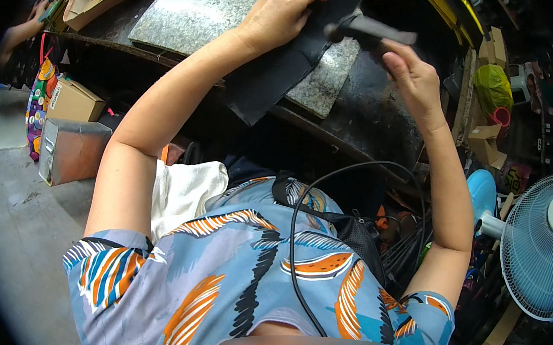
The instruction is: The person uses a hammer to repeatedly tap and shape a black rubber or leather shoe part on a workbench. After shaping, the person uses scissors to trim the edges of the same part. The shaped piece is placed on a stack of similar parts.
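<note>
Patterned blue shirt, one, was shown at lower centre. Black sheet, one, was laid across a grey slab at upper centre, touched by the left hand, whose grip could not be told; blurred hammer, one, was gripped by the right hand beside it.

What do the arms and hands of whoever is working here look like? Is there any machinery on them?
No machinery shows: the left hand and right hand are human, without gloves, and the forearms look bare. The short sleeves are blue-grey, patterned in orange, white and dark tones. A thin black cable loops over the shirt.
</note>
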{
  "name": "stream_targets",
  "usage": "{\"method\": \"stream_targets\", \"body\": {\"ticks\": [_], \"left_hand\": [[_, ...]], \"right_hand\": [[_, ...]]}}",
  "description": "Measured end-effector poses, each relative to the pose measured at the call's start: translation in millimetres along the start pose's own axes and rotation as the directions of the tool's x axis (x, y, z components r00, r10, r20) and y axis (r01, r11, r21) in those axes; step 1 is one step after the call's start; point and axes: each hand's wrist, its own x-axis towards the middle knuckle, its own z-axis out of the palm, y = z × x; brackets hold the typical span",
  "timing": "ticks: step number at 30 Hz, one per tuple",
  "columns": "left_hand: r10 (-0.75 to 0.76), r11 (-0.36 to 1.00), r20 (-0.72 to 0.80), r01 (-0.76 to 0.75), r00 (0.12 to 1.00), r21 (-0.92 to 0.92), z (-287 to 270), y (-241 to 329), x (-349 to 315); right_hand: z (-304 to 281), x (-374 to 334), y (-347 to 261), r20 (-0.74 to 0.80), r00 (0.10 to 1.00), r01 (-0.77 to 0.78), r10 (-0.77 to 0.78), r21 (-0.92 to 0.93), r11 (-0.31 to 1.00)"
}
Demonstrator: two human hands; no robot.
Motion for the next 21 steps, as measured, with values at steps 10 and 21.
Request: {"method": "stream_targets", "body": {"ticks": [10, 21], "left_hand": [[-0.013, 1.0, -0.14, 0.017, 0.99, 0.022, 31.9, -21.5, 8.1], [0.009, 0.995, -0.256, 0.016, 0.967, 0.096, 36.8, -49.3, 24.6]], "right_hand": [[-1.5, 7.9, -21.1, 0.167, 0.978, 0.154, -0.129, -0.151, 0.976], [9.6, 12.7, -31.1, 0.202, 0.954, 0.253, -0.224, -0.132, 0.958]]}}
